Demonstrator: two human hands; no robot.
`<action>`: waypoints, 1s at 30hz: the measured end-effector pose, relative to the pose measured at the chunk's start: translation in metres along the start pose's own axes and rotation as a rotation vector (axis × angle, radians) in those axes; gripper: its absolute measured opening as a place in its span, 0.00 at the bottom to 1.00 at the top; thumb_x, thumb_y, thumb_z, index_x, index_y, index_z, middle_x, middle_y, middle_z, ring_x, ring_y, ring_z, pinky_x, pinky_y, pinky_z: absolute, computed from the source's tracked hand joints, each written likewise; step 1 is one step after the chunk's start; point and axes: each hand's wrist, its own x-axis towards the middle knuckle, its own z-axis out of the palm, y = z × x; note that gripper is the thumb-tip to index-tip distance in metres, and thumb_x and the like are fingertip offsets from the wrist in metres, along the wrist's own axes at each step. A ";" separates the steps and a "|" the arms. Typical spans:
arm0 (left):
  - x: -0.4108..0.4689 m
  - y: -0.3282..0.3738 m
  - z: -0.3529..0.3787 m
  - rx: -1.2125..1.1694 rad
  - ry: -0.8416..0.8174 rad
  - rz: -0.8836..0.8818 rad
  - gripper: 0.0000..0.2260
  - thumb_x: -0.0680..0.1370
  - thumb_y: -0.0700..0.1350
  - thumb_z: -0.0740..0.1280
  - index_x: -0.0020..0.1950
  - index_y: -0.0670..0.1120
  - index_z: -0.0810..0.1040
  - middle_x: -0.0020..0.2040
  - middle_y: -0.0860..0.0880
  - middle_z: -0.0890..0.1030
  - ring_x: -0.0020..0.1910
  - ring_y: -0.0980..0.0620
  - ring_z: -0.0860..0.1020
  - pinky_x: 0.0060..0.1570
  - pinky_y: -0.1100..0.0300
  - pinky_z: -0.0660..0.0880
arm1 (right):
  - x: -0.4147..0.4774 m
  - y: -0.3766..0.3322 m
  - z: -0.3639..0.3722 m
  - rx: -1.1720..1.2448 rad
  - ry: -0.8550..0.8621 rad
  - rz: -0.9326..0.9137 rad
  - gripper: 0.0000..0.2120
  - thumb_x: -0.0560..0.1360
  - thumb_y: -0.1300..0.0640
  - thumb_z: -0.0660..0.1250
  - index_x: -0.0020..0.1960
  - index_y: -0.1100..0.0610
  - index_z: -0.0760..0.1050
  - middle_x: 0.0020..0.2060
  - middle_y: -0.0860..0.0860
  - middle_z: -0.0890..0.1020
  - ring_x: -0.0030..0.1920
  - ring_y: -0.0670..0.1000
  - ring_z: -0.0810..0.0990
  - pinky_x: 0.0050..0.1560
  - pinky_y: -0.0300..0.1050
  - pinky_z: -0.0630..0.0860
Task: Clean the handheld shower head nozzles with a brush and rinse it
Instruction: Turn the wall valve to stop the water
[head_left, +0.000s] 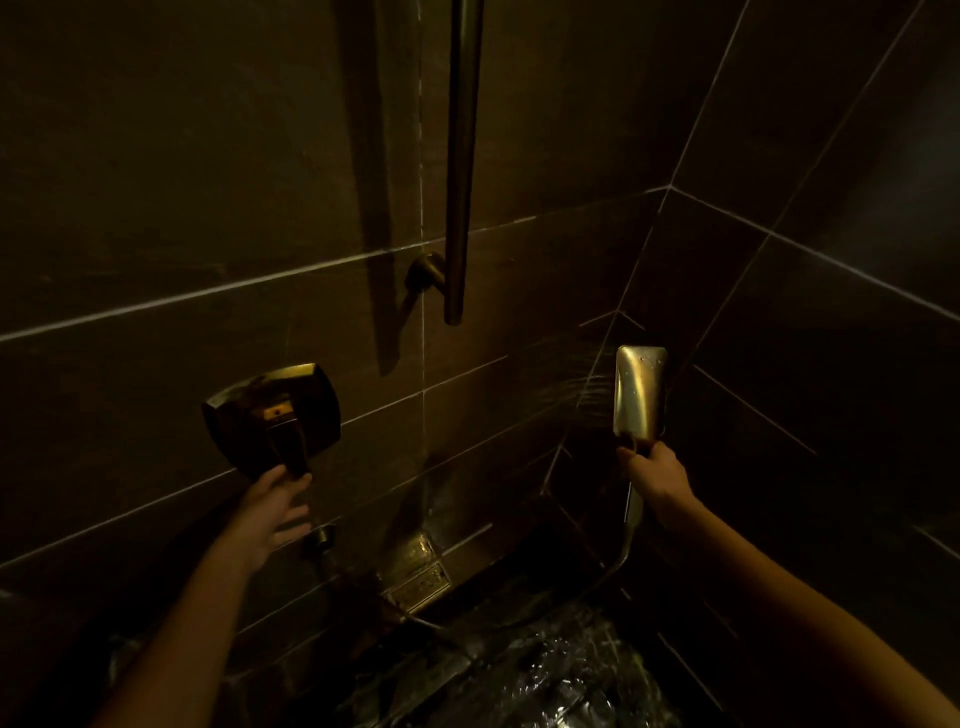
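My right hand (655, 475) grips the handle of the brass handheld shower head (640, 395), held upright with its back toward me. Thin jets of water spray from its hidden front to the left, against the dark tiled wall. Its hose (626, 540) hangs down from my fist. My left hand (275, 506) reaches up to the brass mixer valve (272, 415) on the wall, fingertips touching the lower end of its lever (290, 449). No brush is in view.
A vertical brass slide rail (462, 156) is fixed to the wall above. Low on the wall sit the hose outlet (322, 538) and a brass floor drain (421, 584) in the corner. The dark marble floor (545, 670) is wet.
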 end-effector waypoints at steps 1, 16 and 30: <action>0.000 0.000 0.001 -0.007 0.003 -0.001 0.28 0.81 0.42 0.66 0.79 0.52 0.61 0.76 0.42 0.68 0.70 0.37 0.72 0.64 0.40 0.74 | 0.000 0.002 0.000 0.004 -0.001 0.003 0.17 0.79 0.55 0.67 0.66 0.60 0.73 0.54 0.59 0.81 0.49 0.56 0.81 0.45 0.48 0.77; -0.005 0.004 0.007 -0.165 -0.022 -0.021 0.27 0.82 0.41 0.64 0.80 0.50 0.59 0.78 0.44 0.66 0.71 0.37 0.71 0.65 0.41 0.73 | -0.005 0.003 -0.002 0.027 0.000 -0.041 0.15 0.80 0.53 0.67 0.65 0.57 0.73 0.53 0.57 0.81 0.49 0.55 0.81 0.46 0.50 0.77; -0.006 0.002 0.006 -0.195 -0.022 -0.007 0.24 0.83 0.42 0.63 0.78 0.48 0.62 0.77 0.42 0.66 0.70 0.37 0.72 0.67 0.42 0.72 | -0.011 -0.012 -0.009 0.021 -0.026 -0.084 0.15 0.83 0.52 0.63 0.66 0.56 0.68 0.51 0.54 0.79 0.47 0.53 0.80 0.44 0.49 0.78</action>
